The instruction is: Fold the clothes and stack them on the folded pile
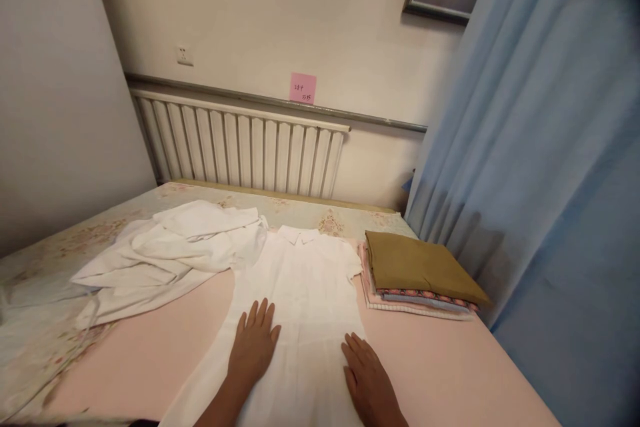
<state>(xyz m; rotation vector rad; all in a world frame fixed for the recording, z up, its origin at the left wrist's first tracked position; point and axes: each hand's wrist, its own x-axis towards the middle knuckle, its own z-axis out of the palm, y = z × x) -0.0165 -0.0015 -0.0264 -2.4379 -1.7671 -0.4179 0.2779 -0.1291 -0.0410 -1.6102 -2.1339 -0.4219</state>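
Observation:
A white collared garment (305, 293), which looks like a shirt or dress, lies spread on a pink cloth (165, 347), its collar pointing away from me. My left hand (254, 341) rests flat on its left side with the fingers spread. On the garment's right side lies my right hand (367, 377), palm down, its fingers stretched out and close together. Neither hand grips anything. The lower end of the garment runs out of the picture at the bottom.
Crumpled white clothes (175, 253) lie in a heap on the left. To the right sits a stack of folded clothes (420, 270), brown on top. A floral bedspread (70, 247) reaches back toward the radiator (245, 147). Blue curtains (540, 147) hang along the right side.

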